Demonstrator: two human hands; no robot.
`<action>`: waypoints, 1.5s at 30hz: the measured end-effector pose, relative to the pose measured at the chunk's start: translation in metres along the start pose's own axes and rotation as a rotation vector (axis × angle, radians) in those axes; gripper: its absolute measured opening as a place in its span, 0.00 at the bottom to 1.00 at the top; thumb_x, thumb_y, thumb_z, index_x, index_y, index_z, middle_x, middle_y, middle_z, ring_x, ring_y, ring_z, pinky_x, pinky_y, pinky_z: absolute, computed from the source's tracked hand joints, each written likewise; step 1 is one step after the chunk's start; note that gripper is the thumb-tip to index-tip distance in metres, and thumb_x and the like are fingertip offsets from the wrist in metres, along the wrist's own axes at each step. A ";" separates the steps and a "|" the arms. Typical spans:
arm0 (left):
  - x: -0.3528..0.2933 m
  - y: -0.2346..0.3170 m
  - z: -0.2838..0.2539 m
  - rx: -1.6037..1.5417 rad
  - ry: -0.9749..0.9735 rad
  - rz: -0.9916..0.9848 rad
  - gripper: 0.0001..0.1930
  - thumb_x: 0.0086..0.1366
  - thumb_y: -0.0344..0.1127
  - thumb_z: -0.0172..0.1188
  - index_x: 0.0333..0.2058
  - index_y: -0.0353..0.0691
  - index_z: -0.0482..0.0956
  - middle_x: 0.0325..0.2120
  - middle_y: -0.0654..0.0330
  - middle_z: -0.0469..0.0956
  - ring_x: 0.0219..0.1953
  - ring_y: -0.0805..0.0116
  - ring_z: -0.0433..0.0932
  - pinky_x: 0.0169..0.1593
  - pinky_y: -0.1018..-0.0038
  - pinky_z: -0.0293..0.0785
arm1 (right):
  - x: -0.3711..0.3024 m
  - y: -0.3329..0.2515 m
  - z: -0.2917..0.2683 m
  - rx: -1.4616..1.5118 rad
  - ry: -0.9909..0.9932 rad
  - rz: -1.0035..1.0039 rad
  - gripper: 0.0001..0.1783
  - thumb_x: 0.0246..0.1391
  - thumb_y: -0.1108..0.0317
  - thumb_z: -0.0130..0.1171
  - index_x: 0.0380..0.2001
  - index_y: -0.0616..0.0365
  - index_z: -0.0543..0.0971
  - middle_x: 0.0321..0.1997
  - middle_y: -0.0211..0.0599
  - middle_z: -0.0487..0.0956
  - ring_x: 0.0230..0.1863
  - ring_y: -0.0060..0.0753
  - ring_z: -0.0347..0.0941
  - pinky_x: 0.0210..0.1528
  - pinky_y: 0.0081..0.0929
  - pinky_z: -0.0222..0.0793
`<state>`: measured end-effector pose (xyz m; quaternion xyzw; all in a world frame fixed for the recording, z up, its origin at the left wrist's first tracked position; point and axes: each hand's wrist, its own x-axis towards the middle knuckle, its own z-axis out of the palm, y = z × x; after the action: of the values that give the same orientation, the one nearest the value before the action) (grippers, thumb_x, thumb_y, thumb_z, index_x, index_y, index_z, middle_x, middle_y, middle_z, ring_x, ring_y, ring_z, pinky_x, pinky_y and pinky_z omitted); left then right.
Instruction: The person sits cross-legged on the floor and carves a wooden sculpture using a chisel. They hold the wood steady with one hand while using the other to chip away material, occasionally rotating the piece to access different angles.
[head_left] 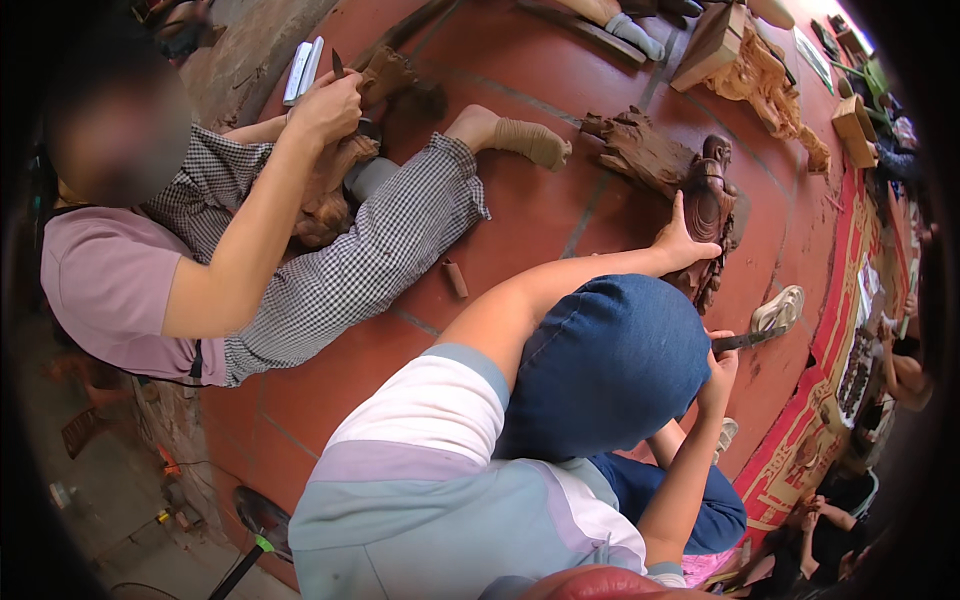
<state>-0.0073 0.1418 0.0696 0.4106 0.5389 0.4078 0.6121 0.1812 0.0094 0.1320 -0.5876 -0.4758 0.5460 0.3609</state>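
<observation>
A dark brown carved wooden figure (708,190) lies on the tiled floor beyond my bent, denim-covered knee (610,365). My left hand (685,243) grips its side, one digit stretched along the carving and the others partly hidden. Closer in, my right hand (718,378) is closed around a dark, narrow-bladed carving tool (738,341). The blade points right, just below the figure's base and apart from it. Part of the tool's handle is hidden in my fingers.
At left sits another person (120,270) in checked trousers, whose raised hand (330,105) holds a blade over a wooden carving (328,200). A rough wood piece (635,145) adjoins my figure. A sandal (778,310) and red-gold mat (800,450) lie at right, a paler carving (760,85) beyond.
</observation>
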 end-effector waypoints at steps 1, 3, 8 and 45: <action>-0.001 -0.001 -0.002 -0.010 -0.006 0.008 0.68 0.47 0.49 0.73 0.67 0.34 0.23 0.60 0.34 0.61 0.64 0.46 0.63 0.66 0.65 0.57 | 0.000 0.000 0.004 0.012 0.007 -0.038 0.07 0.57 0.73 0.62 0.35 0.57 0.73 0.42 0.33 0.80 0.38 0.16 0.72 0.41 0.13 0.66; 0.000 -0.003 -0.007 -0.035 -0.020 0.007 0.68 0.47 0.48 0.73 0.67 0.33 0.24 0.61 0.35 0.59 0.65 0.48 0.61 0.67 0.66 0.56 | -0.001 -0.002 0.008 0.030 -0.008 -0.042 0.06 0.57 0.76 0.61 0.35 0.58 0.73 0.42 0.34 0.80 0.41 0.19 0.73 0.45 0.17 0.68; 0.011 -0.023 -0.012 -0.121 0.007 0.029 0.69 0.46 0.48 0.73 0.67 0.36 0.23 0.61 0.37 0.61 0.64 0.48 0.62 0.66 0.65 0.58 | 0.003 -0.002 0.026 -0.029 0.016 -0.032 0.06 0.57 0.78 0.60 0.36 0.61 0.73 0.43 0.38 0.80 0.46 0.25 0.74 0.52 0.23 0.69; -0.025 0.031 -0.043 -0.109 -0.081 -0.199 0.40 0.54 0.45 0.70 0.60 0.42 0.58 0.49 0.58 0.71 0.50 0.66 0.72 0.51 0.66 0.73 | 0.001 0.014 0.050 0.587 -0.239 -0.008 0.08 0.61 0.69 0.58 0.41 0.59 0.75 0.42 0.29 0.78 0.42 0.17 0.72 0.47 0.18 0.67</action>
<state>-0.0544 0.1318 0.1036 0.3377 0.5287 0.3568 0.6922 0.1346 0.0014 0.1116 -0.3882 -0.3392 0.7237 0.4588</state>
